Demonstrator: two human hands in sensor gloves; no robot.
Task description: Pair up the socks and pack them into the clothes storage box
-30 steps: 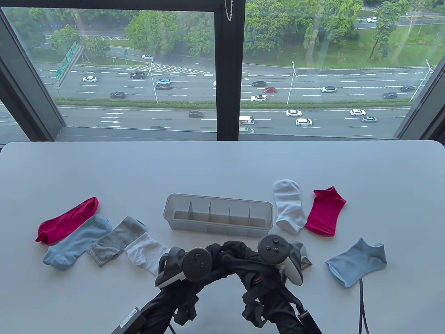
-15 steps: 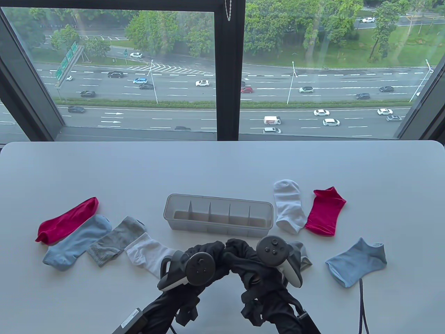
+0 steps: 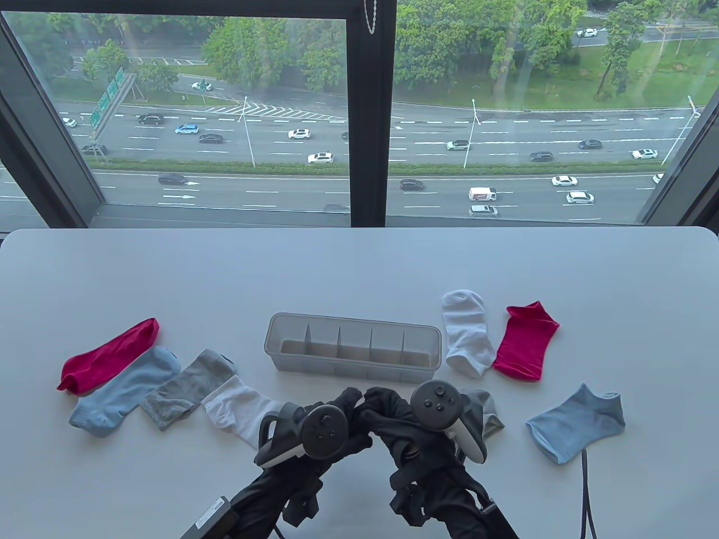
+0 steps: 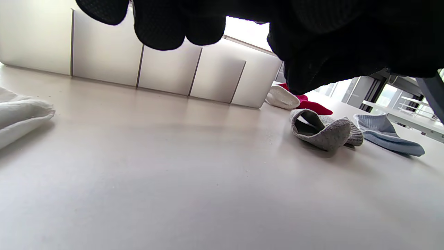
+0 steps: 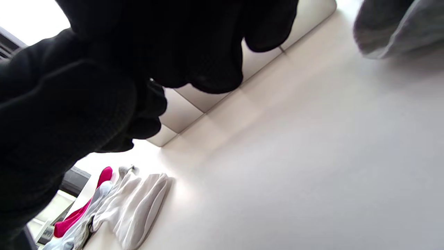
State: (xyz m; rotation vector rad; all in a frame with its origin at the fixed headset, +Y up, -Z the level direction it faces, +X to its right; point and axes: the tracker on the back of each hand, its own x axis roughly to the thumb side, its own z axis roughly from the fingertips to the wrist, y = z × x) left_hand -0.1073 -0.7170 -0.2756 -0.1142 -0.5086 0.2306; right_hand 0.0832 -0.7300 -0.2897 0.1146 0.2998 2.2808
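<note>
Both gloved hands meet above the table just in front of the clear divided storage box point(image 3: 354, 323). My left hand point(image 3: 344, 412) and right hand point(image 3: 387, 416) grip a bunched black sock bundle point(image 3: 377, 404) between them; glove and fabric are hard to tell apart. Left of the hands lie a red sock point(image 3: 107, 355), a light blue sock point(image 3: 123, 390), a grey sock point(image 3: 188, 387) and a white sock point(image 3: 236, 412). On the right lie a white sock point(image 3: 466, 331), a red sock point(image 3: 525, 341), a grey sock point(image 3: 487, 414) partly behind my right hand, and a light blue sock point(image 3: 576, 422).
The box's compartments hold nothing. In the left wrist view the box wall point(image 4: 166, 69) stands close ahead, with the grey sock point(image 4: 322, 132) to its right. A dark cable point(image 3: 584, 494) hangs at the front right. Bare table point(image 3: 359, 264) stretches behind the box to the window.
My left hand has shifted right and slightly forward, closing the gap to my right hand. The black bundle is now pressed tighter between them. The socks on the table have not moved.
</note>
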